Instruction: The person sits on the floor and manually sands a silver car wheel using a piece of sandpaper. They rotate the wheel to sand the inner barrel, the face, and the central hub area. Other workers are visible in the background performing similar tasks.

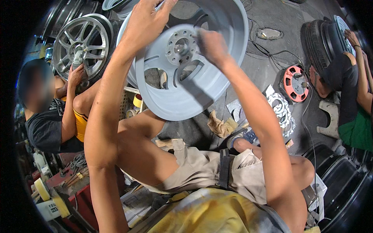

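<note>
A dull grey car wheel rim (182, 103) without a tyre is propped, tilted, in front of my legs. My left hand (149, 19) holds it at the upper left, thumb stretched out; its fingertips run off the top of the view. Close to the bolt-holed hub (181, 47), my right hand (211, 46) is curled over the wheel's face, just right of centre. It is smeared by motion, and whatever its fingers hold is hidden. A shadow of my right arm falls across the lower spokes.
At left, a person (48, 112) holds a pale object against a silver wheel (81, 46). Another person (349, 85) works at a tyred wheel (320, 46) at right. A red cable reel (296, 83), crumpled brown paper (220, 125) and a yellow tape roll (137, 100) lie nearby.
</note>
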The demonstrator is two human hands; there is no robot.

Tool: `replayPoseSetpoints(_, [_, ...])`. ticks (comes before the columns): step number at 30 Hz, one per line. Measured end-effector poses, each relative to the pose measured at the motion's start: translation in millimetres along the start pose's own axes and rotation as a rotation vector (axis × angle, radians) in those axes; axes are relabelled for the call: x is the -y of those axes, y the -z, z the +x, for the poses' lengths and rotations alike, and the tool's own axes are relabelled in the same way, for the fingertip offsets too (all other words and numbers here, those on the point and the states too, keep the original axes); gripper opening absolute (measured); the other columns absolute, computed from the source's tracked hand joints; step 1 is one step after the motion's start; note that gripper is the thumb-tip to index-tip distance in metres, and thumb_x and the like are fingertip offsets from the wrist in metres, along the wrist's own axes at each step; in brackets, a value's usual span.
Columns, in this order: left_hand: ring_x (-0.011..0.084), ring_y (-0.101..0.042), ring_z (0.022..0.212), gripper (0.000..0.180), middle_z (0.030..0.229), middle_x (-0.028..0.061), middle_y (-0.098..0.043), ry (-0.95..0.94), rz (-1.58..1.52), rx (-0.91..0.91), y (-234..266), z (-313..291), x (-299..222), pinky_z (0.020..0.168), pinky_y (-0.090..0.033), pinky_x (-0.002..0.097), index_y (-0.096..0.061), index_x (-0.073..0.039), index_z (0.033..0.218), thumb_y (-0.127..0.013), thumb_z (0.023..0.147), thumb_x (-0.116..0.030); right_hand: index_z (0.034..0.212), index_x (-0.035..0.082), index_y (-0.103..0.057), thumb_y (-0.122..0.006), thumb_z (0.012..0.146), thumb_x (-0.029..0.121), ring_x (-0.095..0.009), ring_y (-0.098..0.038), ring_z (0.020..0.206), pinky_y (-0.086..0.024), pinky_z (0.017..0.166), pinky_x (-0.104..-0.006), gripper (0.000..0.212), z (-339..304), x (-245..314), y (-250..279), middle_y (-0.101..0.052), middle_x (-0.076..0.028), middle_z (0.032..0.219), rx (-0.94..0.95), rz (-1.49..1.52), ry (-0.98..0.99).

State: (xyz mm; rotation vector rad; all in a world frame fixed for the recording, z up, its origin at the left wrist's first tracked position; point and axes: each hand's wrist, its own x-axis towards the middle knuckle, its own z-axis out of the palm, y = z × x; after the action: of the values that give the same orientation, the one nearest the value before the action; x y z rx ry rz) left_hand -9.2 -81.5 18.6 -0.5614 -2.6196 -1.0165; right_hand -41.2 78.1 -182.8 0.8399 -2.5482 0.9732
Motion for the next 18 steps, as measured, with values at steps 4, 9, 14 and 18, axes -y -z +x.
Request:
replayPoseSetpoints(4, [0.0216, -0.067, 0.104, 0.031, 0.11, 0.0182, -0.073, 0.014, 0.003, 0.028, 2, 5, -8, 0.094, -0.049, 0.034, -0.065, 0.006, 0.122, -0.051, 0.104, -0.016, 0.079, -0.002, -0.067, -0.069, 0.091, 0.016, -0.023, -0.067, 0.063, -0.051, 0.061, -0.0385, 0.022, -49, -39, -11, -0.068, -0.015, 0.068, 0.007, 0.418, -0.375])
replayPoseSetpoints(9, [0.0205, -0.067, 0.099, 0.031, 0.108, 0.0176, -0.074, -0.008, 0.03, 0.019, 3, 2, -11, 0.091, -0.05, 0.0339, -0.065, 0.005, 0.122, -0.051, 0.104, -0.017, 0.086, -0.001, -0.069, -0.07, 0.095, 0.02, -0.009, -0.058, 0.063, -0.046, 0.06, -0.0281, 0.023, -61, -37, -45, -0.066, -0.003, 0.067, -0.018, 0.638, -0.588])
replayPoseSetpoints(14, [0.0184, -0.066, 0.09, 0.032, 0.101, 0.0163, -0.074, 0.136, 0.056, 0.041, 5, 3, -18, 0.085, -0.051, 0.0339, -0.065, 0.003, 0.124, -0.052, 0.104, -0.018, 0.086, -0.001, -0.069, -0.07, 0.095, 0.02, -0.009, -0.057, 0.063, -0.046, 0.058, -0.029, 0.023, -49, -35, -56, -0.065, -0.004, 0.067, -0.088, 0.59, -0.572])
replayPoseSetpoints(18, [0.0184, -0.066, 0.09, 0.032, 0.101, 0.0162, -0.074, 0.206, 0.039, 0.072, 7, 2, -24, 0.085, -0.051, 0.0338, -0.065, 0.003, 0.124, -0.052, 0.104, -0.019, 0.087, -0.002, -0.069, -0.07, 0.095, 0.021, -0.01, -0.057, 0.062, -0.045, 0.057, -0.03, 0.024, -52, -36, -59, -0.066, -0.006, 0.066, -0.06, 0.528, -0.531])
